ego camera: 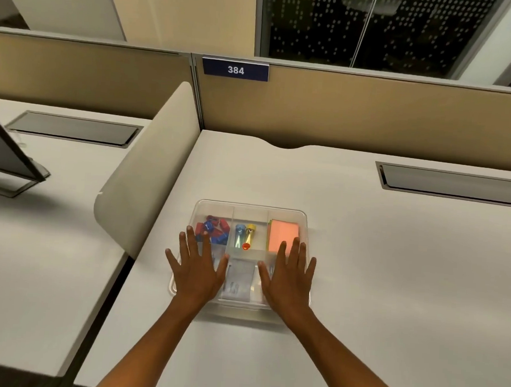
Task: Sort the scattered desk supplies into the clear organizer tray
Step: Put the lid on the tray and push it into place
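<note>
A clear organizer tray sits on the white desk in front of me. Its back left compartment holds red and blue binder clips. The back middle one holds a blue and a yellow highlighter, and the back right one a pink sticky note pad. A grey packet lies in the front middle compartment. My left hand is spread flat over the tray's front left, fingers straight. Over the front right, my right hand is spread the same way. Neither hand holds anything.
A curved beige divider stands left of the tray. A tan partition with a plate reading 384 runs along the back. A grey cable hatch lies at the desk's back right. A monitor edge shows on the neighbouring desk.
</note>
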`<action>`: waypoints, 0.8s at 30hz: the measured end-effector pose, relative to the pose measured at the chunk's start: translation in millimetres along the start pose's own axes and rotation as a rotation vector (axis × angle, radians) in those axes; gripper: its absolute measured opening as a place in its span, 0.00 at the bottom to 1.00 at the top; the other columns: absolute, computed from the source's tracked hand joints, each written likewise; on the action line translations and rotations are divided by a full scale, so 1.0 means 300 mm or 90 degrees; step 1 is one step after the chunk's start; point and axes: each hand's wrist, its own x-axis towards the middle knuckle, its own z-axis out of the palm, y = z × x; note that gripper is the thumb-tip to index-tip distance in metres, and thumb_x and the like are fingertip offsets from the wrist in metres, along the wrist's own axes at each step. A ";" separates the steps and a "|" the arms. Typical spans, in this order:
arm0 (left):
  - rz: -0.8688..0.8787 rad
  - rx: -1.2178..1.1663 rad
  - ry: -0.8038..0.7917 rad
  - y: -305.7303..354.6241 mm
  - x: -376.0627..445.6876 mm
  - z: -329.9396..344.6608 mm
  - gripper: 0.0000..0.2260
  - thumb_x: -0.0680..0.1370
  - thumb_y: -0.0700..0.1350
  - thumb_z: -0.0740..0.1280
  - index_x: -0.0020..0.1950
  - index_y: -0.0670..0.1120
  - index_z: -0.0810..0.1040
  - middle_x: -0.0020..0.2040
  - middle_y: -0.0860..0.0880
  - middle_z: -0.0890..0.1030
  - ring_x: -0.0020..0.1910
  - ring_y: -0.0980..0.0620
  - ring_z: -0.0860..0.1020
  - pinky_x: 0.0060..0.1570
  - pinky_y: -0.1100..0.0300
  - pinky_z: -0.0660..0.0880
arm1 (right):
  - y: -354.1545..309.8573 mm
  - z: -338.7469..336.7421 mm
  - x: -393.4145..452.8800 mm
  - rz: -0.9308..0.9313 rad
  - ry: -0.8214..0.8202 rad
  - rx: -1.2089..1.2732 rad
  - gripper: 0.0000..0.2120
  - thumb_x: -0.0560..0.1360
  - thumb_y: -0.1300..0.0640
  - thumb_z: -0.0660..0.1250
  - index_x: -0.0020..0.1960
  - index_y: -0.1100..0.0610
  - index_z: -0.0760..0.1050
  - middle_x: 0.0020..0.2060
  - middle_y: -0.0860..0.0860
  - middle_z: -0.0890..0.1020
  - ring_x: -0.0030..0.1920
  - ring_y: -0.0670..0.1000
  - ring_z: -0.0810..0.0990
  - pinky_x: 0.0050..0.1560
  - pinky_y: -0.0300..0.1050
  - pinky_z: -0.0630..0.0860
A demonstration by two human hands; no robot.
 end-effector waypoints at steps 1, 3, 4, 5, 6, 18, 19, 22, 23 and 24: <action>0.017 0.002 0.008 0.006 -0.014 0.005 0.38 0.73 0.71 0.43 0.78 0.51 0.50 0.78 0.43 0.48 0.77 0.41 0.46 0.70 0.35 0.40 | -0.006 0.012 -0.014 -0.008 0.010 -0.006 0.39 0.75 0.30 0.39 0.77 0.54 0.50 0.77 0.57 0.49 0.77 0.59 0.48 0.74 0.63 0.43; 0.042 0.011 0.018 0.012 -0.030 0.008 0.37 0.73 0.72 0.44 0.78 0.53 0.51 0.78 0.44 0.48 0.77 0.42 0.45 0.70 0.34 0.40 | -0.010 0.020 -0.024 -0.013 0.020 -0.015 0.40 0.75 0.29 0.38 0.77 0.53 0.51 0.77 0.57 0.50 0.76 0.60 0.50 0.73 0.64 0.45; 0.046 0.013 0.017 0.013 -0.033 0.011 0.37 0.73 0.72 0.44 0.77 0.54 0.51 0.78 0.44 0.48 0.77 0.42 0.45 0.70 0.34 0.40 | -0.008 0.023 -0.024 -0.011 0.017 -0.018 0.40 0.74 0.29 0.38 0.77 0.53 0.51 0.77 0.57 0.50 0.76 0.60 0.50 0.72 0.64 0.45; 0.045 0.016 0.018 0.013 -0.032 0.010 0.38 0.73 0.73 0.45 0.77 0.54 0.51 0.78 0.44 0.47 0.77 0.42 0.45 0.70 0.33 0.41 | -0.006 0.023 -0.023 -0.010 0.015 -0.023 0.40 0.74 0.29 0.38 0.78 0.53 0.50 0.77 0.57 0.49 0.77 0.60 0.49 0.73 0.64 0.44; 0.044 0.020 0.017 0.012 -0.032 0.011 0.38 0.72 0.73 0.45 0.77 0.55 0.51 0.78 0.45 0.46 0.77 0.42 0.45 0.70 0.33 0.42 | -0.004 0.026 -0.024 -0.012 0.014 -0.029 0.40 0.74 0.29 0.38 0.78 0.52 0.49 0.77 0.57 0.47 0.77 0.59 0.47 0.73 0.64 0.43; 0.030 0.012 0.022 0.019 -0.039 0.013 0.39 0.72 0.74 0.46 0.77 0.55 0.49 0.78 0.45 0.45 0.77 0.42 0.43 0.69 0.31 0.47 | -0.007 0.035 -0.025 0.008 0.022 -0.006 0.40 0.73 0.28 0.41 0.78 0.49 0.46 0.77 0.55 0.44 0.77 0.57 0.43 0.74 0.62 0.43; 0.030 0.014 0.020 0.019 -0.040 0.012 0.39 0.71 0.74 0.47 0.77 0.55 0.49 0.78 0.46 0.45 0.77 0.42 0.43 0.69 0.31 0.47 | -0.006 0.033 -0.027 0.008 0.024 0.000 0.39 0.73 0.28 0.41 0.78 0.49 0.47 0.77 0.54 0.44 0.77 0.57 0.43 0.74 0.62 0.43; 0.029 0.010 0.011 0.020 -0.037 0.005 0.39 0.71 0.75 0.45 0.77 0.56 0.50 0.79 0.46 0.45 0.77 0.42 0.43 0.70 0.32 0.46 | -0.003 0.031 -0.027 0.007 0.018 -0.002 0.39 0.73 0.27 0.40 0.78 0.48 0.46 0.77 0.54 0.44 0.77 0.57 0.43 0.74 0.61 0.41; 0.030 0.008 0.006 0.019 -0.038 0.005 0.39 0.71 0.75 0.45 0.77 0.56 0.50 0.79 0.46 0.45 0.77 0.42 0.43 0.69 0.32 0.46 | -0.002 0.034 -0.028 0.008 0.013 -0.003 0.39 0.73 0.27 0.40 0.78 0.48 0.46 0.77 0.54 0.43 0.77 0.57 0.43 0.74 0.61 0.42; 0.032 0.009 0.003 0.019 -0.038 0.003 0.39 0.71 0.75 0.45 0.77 0.55 0.51 0.79 0.46 0.46 0.77 0.42 0.44 0.69 0.32 0.46 | -0.003 0.031 -0.028 0.008 0.014 -0.004 0.40 0.73 0.27 0.40 0.78 0.48 0.47 0.77 0.54 0.44 0.77 0.57 0.44 0.73 0.62 0.42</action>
